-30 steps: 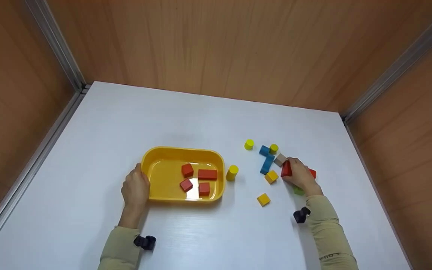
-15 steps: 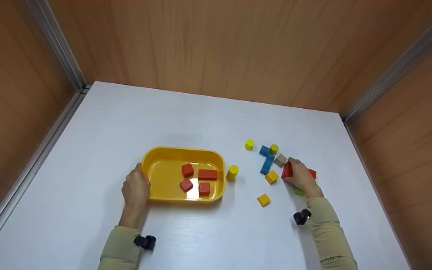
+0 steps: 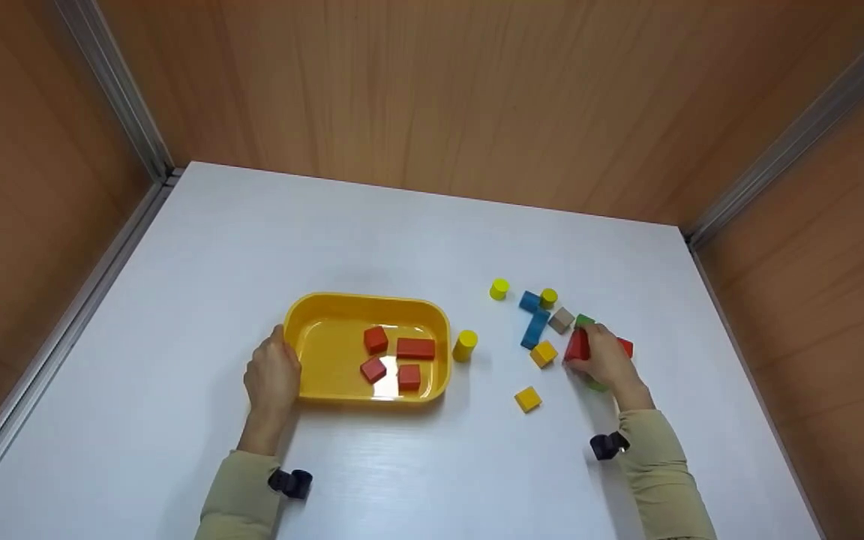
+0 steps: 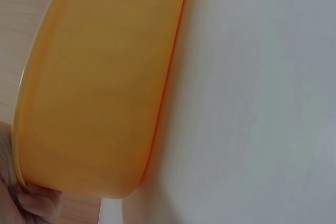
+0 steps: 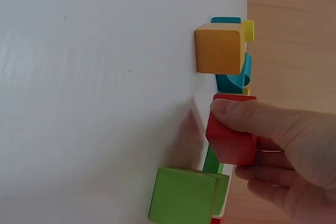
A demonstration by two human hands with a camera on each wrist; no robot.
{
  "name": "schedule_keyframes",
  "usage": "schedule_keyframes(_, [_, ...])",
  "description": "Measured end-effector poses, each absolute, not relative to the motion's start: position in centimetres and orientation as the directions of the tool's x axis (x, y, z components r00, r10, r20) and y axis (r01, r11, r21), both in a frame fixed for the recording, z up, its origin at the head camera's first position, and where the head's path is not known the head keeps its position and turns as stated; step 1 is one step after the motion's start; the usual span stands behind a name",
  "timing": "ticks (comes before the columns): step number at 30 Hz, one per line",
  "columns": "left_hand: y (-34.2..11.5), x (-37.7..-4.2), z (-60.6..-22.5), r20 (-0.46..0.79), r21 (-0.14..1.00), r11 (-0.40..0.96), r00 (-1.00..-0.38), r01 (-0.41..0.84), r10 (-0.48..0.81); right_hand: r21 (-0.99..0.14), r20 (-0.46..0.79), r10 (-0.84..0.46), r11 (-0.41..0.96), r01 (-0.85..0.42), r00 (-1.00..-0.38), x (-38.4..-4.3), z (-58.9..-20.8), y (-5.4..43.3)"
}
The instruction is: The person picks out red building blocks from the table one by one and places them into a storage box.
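Note:
My left hand (image 3: 271, 376) grips the left end of a yellow tray (image 3: 361, 300); in the left wrist view its fingers (image 4: 39, 203) curl round the tray's rim. Inside the tray lie several red blocks (image 3: 415, 349). Over at the right, my right hand (image 3: 612, 365) holds a red block (image 3: 576, 348). The right wrist view shows the thumb across the top of that red block (image 5: 231, 140), with the other fingers on its far side. A green cube (image 5: 184, 196) is close by, and another green block (image 3: 584, 321) shows just beyond the hand.
A yellow cylinder (image 3: 465, 346) stands beside the tray's right end. Two yellow cubes (image 3: 528, 400), blue blocks (image 3: 535, 330), a plain wood cube (image 3: 561, 320) and shorter yellow cylinders (image 3: 499, 289) lie left of my right hand. Another red block (image 3: 626, 347) is at its right. Wooden walls (image 3: 417, 97) bound the table.
My right hand has shifted slightly towards me and to the right with the red block. More of the green block beyond it shows now. The left hand and tray stay put.

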State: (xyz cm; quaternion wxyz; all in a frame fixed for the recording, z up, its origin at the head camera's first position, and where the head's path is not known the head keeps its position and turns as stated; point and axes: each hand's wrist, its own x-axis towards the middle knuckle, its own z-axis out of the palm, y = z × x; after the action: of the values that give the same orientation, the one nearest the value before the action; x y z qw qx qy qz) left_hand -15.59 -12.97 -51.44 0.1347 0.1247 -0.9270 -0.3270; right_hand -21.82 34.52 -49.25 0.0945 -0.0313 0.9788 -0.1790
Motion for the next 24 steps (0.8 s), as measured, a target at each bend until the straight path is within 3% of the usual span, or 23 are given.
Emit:
schedule_keyframes(14, [-12.9, -15.6, -51.2, 0.155, 0.638, 0.755, -0.935, -0.150, -0.318, -0.399, -0.129, -0.124, 0.915, -0.063, -0.984, -19.7, -47.1, 31.6])
schedule_keyframes(24, [-12.7, -15.5, -51.2, 0.189, 0.647, 0.753, -0.930, -0.124, -0.316, -0.393, 0.012, -0.214, 0.897, -0.202, -0.977, -18.3, -45.7, 29.3])
